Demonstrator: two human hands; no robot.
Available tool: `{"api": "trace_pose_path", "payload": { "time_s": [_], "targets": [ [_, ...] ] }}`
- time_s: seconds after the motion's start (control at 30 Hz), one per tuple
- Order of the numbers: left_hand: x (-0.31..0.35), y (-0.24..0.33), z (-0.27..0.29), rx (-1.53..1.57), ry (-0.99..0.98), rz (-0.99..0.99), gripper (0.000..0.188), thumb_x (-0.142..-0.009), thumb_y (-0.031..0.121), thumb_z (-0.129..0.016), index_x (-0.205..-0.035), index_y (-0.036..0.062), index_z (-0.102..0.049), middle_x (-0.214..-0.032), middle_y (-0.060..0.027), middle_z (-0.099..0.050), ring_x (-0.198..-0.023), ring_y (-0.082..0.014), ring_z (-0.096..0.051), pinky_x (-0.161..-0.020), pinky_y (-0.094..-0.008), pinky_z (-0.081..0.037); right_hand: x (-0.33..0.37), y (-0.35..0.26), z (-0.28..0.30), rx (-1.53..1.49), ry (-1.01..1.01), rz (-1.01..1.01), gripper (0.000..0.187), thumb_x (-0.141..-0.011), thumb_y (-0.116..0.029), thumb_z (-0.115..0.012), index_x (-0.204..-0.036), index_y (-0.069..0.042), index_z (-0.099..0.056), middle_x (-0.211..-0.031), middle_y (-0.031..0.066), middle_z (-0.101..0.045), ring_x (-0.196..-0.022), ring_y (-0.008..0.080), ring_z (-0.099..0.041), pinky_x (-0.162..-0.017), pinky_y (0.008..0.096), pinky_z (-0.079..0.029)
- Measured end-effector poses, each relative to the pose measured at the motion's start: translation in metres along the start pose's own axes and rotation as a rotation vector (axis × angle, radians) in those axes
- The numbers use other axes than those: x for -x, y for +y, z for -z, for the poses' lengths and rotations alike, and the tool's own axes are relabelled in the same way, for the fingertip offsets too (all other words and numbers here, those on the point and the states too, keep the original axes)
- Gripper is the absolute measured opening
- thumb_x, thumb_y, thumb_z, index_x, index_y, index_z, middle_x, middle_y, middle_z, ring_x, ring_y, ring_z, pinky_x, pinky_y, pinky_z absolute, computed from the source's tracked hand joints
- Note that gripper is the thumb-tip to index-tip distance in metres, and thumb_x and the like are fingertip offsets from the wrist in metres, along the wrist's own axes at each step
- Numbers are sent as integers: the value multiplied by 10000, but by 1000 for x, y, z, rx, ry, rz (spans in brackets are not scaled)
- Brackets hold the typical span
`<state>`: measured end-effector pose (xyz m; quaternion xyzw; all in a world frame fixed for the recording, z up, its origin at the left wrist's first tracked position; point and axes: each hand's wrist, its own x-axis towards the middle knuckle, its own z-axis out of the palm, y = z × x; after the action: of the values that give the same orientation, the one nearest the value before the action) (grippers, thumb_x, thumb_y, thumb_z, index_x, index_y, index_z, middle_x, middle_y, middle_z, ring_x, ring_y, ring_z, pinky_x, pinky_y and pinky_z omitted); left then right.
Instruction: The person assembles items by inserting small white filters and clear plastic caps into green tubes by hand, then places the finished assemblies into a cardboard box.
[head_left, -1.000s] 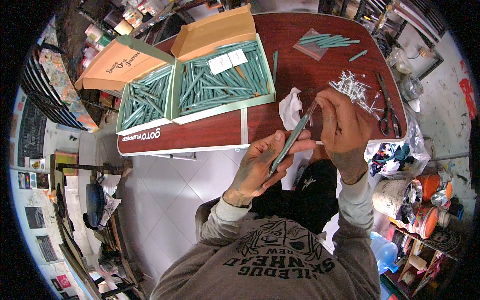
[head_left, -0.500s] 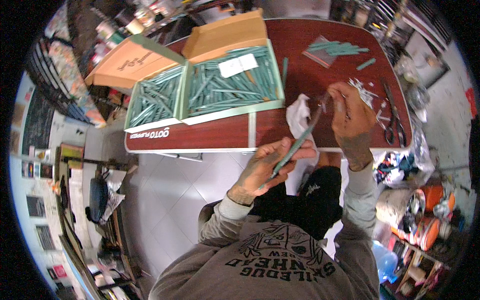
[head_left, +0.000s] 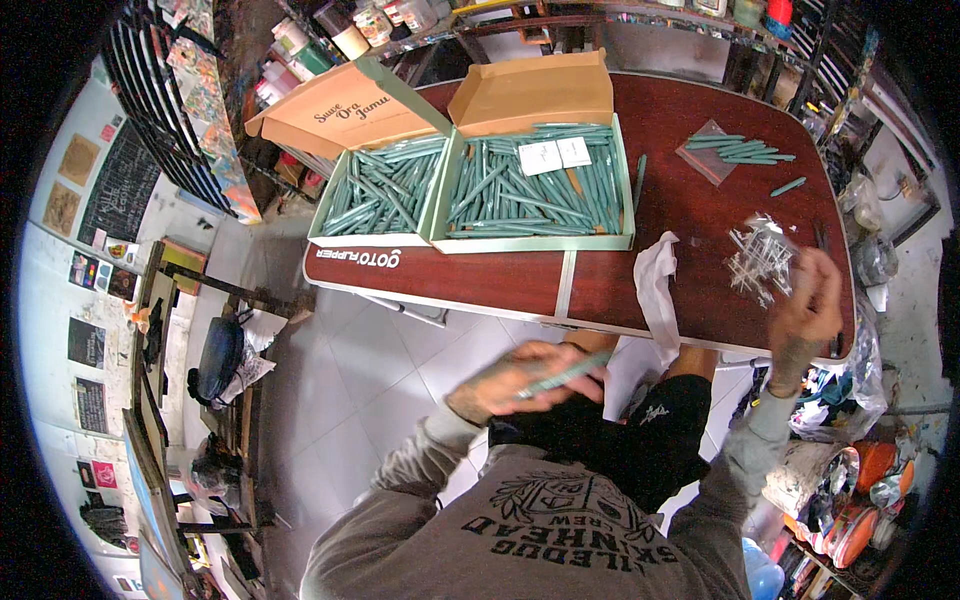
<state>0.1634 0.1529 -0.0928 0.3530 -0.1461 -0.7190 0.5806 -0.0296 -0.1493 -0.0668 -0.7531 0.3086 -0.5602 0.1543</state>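
Observation:
My left hand [head_left: 515, 378] is closed round a slim green pen [head_left: 570, 374], held tilted over my lap in front of the table edge; both are blurred by motion. My right hand [head_left: 812, 305] is over the table's right end, fingers loosely apart, with nothing visible in them. It is beside a loose pile of clear and white plastic bits [head_left: 757, 262]. Dark scissors [head_left: 821, 236] lie partly hidden behind that hand. Two open cardboard boxes, a smaller one [head_left: 322, 238] and a larger one [head_left: 440, 235], are filled with many such green pens.
A white cloth [head_left: 656, 285] hangs over the near edge of the dark red table [head_left: 520, 270]. Several green pens [head_left: 745, 150] lie on a clear bag [head_left: 708, 165] at the far right, with a single pen [head_left: 788, 187] nearby. White cards [head_left: 555, 154] rest in the larger box.
My right hand has left the pen's end and moved right, beside the clear bits. My left hand has lowered slightly, turning the pen flatter. The head view has shifted.

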Motion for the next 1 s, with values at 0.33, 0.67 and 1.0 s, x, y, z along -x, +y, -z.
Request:
{"api": "trace_pose_path", "payload": {
  "time_s": [0.33, 0.67, 1.0],
  "targets": [
    [-15, 173, 121, -1520, 737, -858, 339, -978, 340, -570, -1166, 84, -688, -901, -54, -727, -614, -101, -538, -573, -278, -460, 16, 111, 151, 331, -86, -179, 281, -1030, -233, -531, -1135, 20, -598, -1043, 86, -634, -967, 169, -571, -892, 311, -461],
    [-58, 110, 78, -1765, 1016, -1223, 256, -994, 147, -581, -1167, -27, -654, -1153, -139, -680, -1051, -249, -623, -949, -373, -483, 171, 263, 392, -200, -296, -1317, 214, -927, -220, -604, -1072, -64, -581, -757, 26, -552, -630, 163, -581, -566, 343, -555],
    [-64, 82, 46, -1961, 962, -1333, 263, -981, 131, -575, -1196, 3, -657, -1173, -137, -672, -1081, -287, -601, -968, -401, -429, 184, 377, 504, 820, -337, -1129, 270, -938, -251, -597, -1146, -80, -571, -943, 63, -482, -812, 210, -512, -699, 399, -482]
  ]
}}
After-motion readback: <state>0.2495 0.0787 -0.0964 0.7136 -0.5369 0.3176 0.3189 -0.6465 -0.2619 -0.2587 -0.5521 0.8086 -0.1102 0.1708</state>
